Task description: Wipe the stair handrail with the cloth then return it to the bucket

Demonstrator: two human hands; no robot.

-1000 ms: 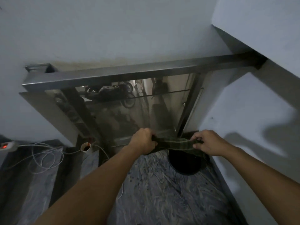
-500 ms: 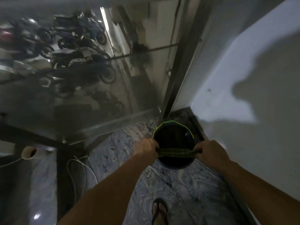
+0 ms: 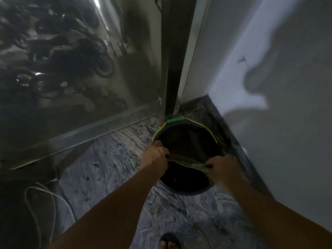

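A dark green cloth [image 3: 188,161] is stretched between my two hands over the mouth of a dark bucket [image 3: 190,187]. My left hand [image 3: 155,155] grips the cloth's left end at the bucket's left rim. At the right rim, my right hand [image 3: 223,170] grips the other end. The bucket stands on the marbled floor in the corner and has a yellow wire handle with a green grip [image 3: 176,120] lying back. The handrail's top bar is out of view.
A glass balustrade panel [image 3: 75,72] with a dark metal post [image 3: 175,60] rises to the left and behind the bucket. The white wall [image 3: 287,87] runs close along the right. White cable [image 3: 41,203] lies at the lower left. My sandalled foot [image 3: 168,242] shows at the bottom.
My view dropped from the handrail to the floor. Both hands carried the stretched cloth down until it hangs over the bucket's mouth, closer to it than half a second ago.
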